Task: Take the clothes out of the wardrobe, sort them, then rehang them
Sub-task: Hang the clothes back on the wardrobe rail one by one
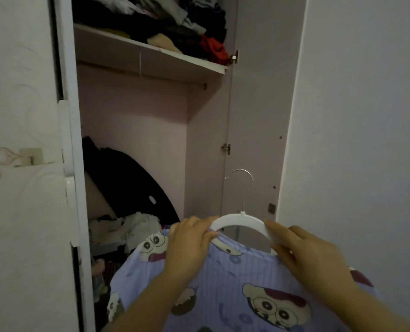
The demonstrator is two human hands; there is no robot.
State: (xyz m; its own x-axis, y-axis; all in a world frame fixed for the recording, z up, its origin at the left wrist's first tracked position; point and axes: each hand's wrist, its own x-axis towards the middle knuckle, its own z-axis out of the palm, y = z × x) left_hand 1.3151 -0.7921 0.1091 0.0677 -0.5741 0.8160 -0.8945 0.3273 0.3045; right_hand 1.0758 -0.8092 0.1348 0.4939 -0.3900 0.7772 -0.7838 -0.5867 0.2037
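A lilac striped shirt point(225, 281) with cartoon faces hangs on a white plastic hanger point(241, 220) with a metal hook, low in front of the open wardrobe point(137, 130). My left hand point(190, 240) grips the hanger's left arm together with the shirt's shoulder. My right hand point(304, 250) holds the hanger's right arm at the neckline. The hook points up, free of the rail point(151, 79) under the shelf, where only one thin wire hook hangs.
The top shelf point(151, 57) carries a heap of dark, red and beige clothes. Dark garments and crumpled white cloth point(137, 226) lie in the wardrobe's bottom left. The open door point(256, 116) stands at the right, a patterned door panel point(19, 164) at the left.
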